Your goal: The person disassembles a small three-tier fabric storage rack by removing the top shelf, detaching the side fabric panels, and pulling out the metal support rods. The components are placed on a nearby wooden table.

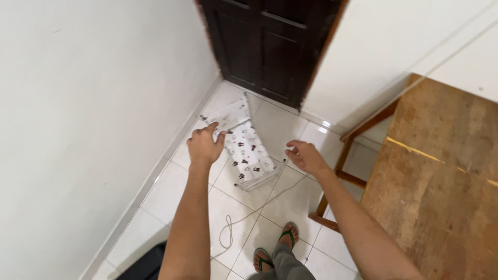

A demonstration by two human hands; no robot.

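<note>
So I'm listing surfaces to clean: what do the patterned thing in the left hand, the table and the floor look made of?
The patterned sheet, gripped by the left hand, looks like thin printed cloth or plastic; it bends and hangs limp. The table looks like worn, matte wood with visible grain. The floor looks like glossy white ceramic tile, with grout lines and reflections.

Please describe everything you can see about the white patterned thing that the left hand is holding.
The folding board looks like a small ironing board in a white cloth cover with little dark and reddish figures. It hangs tilted above the tiled floor, its narrower end toward the dark door. A loose flap of the cover rises at the upper end, where the left hand grips it with its fingers. A pale frame edge shows at the lower end. The right hand is open beside it, not touching.
</note>
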